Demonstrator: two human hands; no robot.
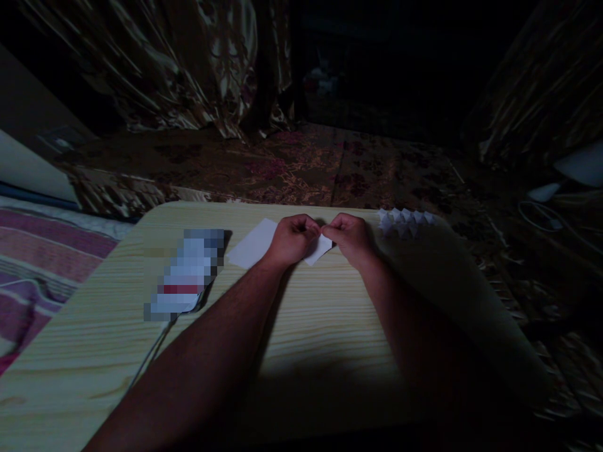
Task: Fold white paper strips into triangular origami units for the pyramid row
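Note:
A small sheet of white paper (pixel 318 250) is pinched between both hands over the far half of the wooden table (pixel 325 326). My left hand (pixel 294 240) grips it with thumb and fingers closed, covering much of its left part. From the other side my right hand (pixel 347 235) pinches its upper right edge, thumb toward the left thumb. The two hands nearly touch. Left of my left hand lies more white paper (pixel 254 243), flat on the table. Whether the held sheet is creased I cannot tell in this dim light.
A phone (pixel 191 270) with a blurred screen lies on the left, its white cable (pixel 148 358) running to the near edge. Several small folded paper pieces (pixel 405 220) stand in rows at the far right corner. Patterned curtains (pixel 226 63) hang behind; a striped bedcover (pixel 32 251) is at left.

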